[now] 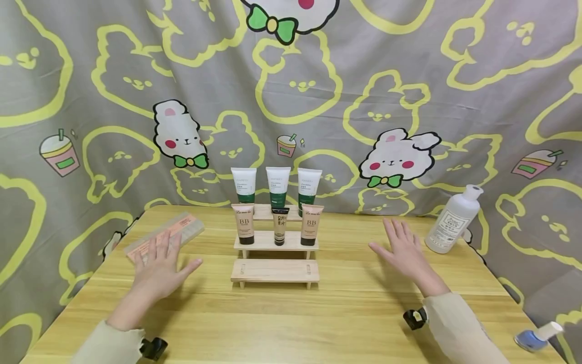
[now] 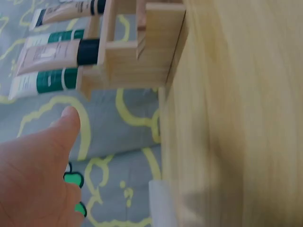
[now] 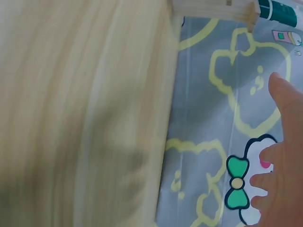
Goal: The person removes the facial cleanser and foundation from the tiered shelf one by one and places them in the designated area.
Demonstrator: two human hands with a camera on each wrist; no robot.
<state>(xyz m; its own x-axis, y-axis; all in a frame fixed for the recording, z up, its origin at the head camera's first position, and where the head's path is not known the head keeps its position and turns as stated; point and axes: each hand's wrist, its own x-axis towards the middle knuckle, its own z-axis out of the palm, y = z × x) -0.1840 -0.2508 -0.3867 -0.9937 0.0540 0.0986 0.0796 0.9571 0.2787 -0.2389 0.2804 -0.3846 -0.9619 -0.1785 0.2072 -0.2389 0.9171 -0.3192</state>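
Note:
My left hand (image 1: 156, 273) is spread with straight fingers and holds nothing; in the head view its fingertips overlap a flat grey and orange box (image 1: 193, 228). On the other side, my right hand (image 1: 404, 255) has its fingers spread too, empty, left of a translucent white bottle (image 1: 451, 222). Between the hands stands a three-step wooden stand (image 1: 275, 271). Its top step bears three white and green tubes (image 1: 279, 184). Two pink BB cream tubes (image 1: 244, 222) flank a smaller gold and black tube (image 1: 279, 227) on the middle step. The lowest step is bare.
A small blue nail polish bottle (image 1: 532, 339) with a white cap stands near the table's right edge. A grey curtain (image 1: 309, 136) with cartoon animals hangs close behind the wooden table (image 1: 273, 328).

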